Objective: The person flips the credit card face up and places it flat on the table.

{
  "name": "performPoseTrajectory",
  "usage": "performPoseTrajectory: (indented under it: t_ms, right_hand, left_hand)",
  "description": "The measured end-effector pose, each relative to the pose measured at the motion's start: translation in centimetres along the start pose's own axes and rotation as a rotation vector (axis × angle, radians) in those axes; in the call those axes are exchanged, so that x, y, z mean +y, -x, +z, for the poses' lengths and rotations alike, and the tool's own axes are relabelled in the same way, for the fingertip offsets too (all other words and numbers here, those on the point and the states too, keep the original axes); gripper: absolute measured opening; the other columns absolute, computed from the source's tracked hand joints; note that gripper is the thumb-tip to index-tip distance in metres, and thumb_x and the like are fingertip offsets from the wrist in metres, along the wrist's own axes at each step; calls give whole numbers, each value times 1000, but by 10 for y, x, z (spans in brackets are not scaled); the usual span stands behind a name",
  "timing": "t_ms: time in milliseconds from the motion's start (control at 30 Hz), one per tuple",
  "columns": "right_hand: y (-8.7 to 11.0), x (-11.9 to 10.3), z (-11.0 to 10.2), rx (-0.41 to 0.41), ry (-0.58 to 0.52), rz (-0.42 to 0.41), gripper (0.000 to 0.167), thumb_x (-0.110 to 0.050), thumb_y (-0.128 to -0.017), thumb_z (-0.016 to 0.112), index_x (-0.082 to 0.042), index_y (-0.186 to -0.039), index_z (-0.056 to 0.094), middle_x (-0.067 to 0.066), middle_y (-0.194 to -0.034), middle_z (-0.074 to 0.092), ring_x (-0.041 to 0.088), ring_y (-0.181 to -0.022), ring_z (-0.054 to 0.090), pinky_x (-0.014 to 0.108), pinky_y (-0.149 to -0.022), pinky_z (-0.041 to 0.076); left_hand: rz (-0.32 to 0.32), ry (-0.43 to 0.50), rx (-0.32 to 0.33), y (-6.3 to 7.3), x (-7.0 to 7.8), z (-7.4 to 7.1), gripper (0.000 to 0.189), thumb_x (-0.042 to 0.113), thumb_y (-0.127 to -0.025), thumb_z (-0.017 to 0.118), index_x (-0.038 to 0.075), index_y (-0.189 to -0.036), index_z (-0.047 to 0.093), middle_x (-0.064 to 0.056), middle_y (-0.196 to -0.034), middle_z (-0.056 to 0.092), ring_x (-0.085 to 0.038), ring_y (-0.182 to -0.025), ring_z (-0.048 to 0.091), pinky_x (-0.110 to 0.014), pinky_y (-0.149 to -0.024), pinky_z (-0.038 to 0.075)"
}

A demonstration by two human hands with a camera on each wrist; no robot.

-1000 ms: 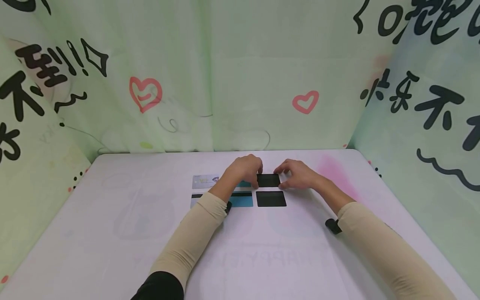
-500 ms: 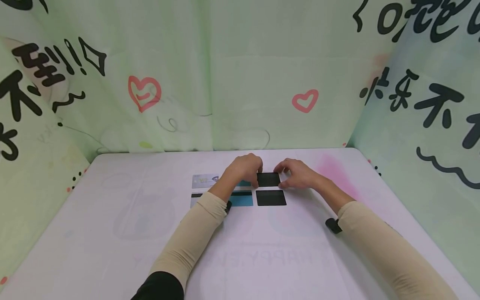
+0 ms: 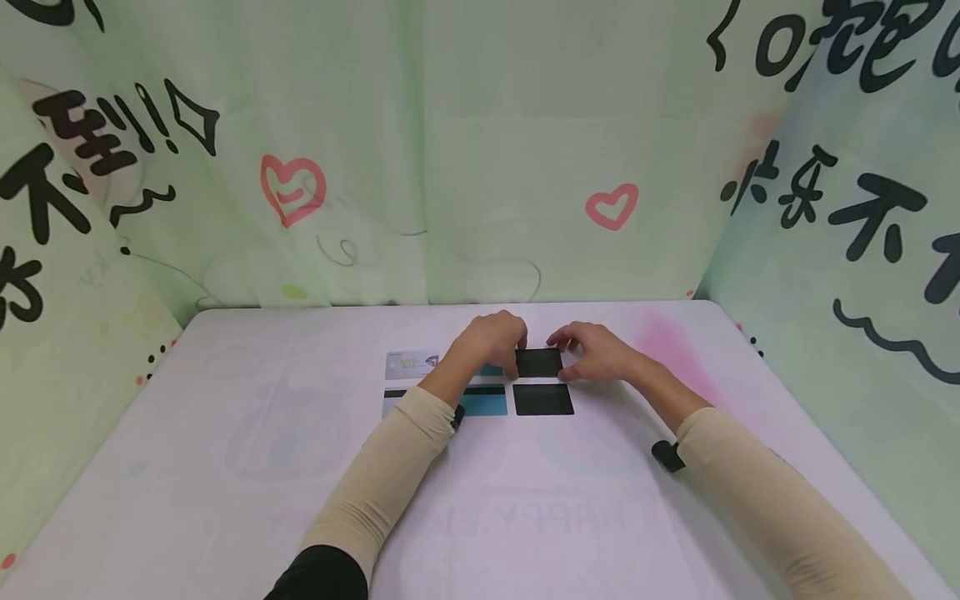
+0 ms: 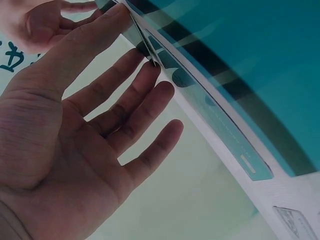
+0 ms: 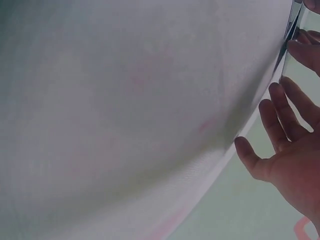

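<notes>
A black card (image 3: 538, 363) lies at the right end of the upper row of cards. My left hand (image 3: 489, 340) pinches it at its left end with thumb and fingertips; in the left wrist view that card edge (image 4: 142, 37) shows between them. From the other side, my right hand (image 3: 597, 350) holds the same card's right end between thumb and finger. Below it a second black card (image 3: 543, 400) lies flat and untouched. Partly behind my left hand is a teal card (image 4: 215, 112). A blue card with a dark stripe (image 3: 486, 402) lies in the lower row.
Further left are a pale VIP card (image 3: 408, 364) and, below it, a pale striped card (image 3: 392, 400), partly covered by my left arm. The white table (image 3: 525, 517) ends at a printed curtain (image 3: 480, 167) behind and on both sides.
</notes>
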State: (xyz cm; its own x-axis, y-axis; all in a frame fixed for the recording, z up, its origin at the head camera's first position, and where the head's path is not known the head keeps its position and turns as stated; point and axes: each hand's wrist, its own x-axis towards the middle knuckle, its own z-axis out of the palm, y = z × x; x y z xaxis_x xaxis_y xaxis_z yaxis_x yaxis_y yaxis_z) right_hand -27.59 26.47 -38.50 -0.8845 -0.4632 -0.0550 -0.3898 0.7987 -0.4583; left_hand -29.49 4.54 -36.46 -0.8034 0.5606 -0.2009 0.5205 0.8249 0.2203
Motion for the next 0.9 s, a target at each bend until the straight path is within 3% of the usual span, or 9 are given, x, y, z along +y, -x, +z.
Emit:
performPoseTrajectory:
  t_ms: [300, 533, 900]
  right_hand:
    - [1, -1, -2, -12, -8, -6, 56, -14, -79, 87, -2, -131, 68, 14, -117, 66, 32, -109, 59, 43, -93, 47]
    - [2, 0, -1, 31, 0, -25, 52, -14, -77, 87, -3, -125, 72, 13, -113, 67, 32, -106, 60, 42, -89, 47]
    - [4, -2, -5, 32, -52, 24, 51, -16, -82, 85, -6, -130, 70, 12, -121, 65, 33, -115, 60, 51, -101, 48]
  left_hand:
    - [11, -8, -3, 0, 0, 0, 44, 27, -81, 90, 14, -121, 75, -2, -113, 73, -17, -90, 64, -37, -84, 55]
    - [21, -16, 10, 0, -2, -1, 45, 28, -82, 90, 16, -122, 75, -1, -115, 73, -17, -93, 63, -38, -86, 55]
    - [36, -33, 30, 2, -3, -4, 53, 35, -79, 92, 18, -125, 72, 0, -115, 71, -16, -96, 62, -37, -86, 54]
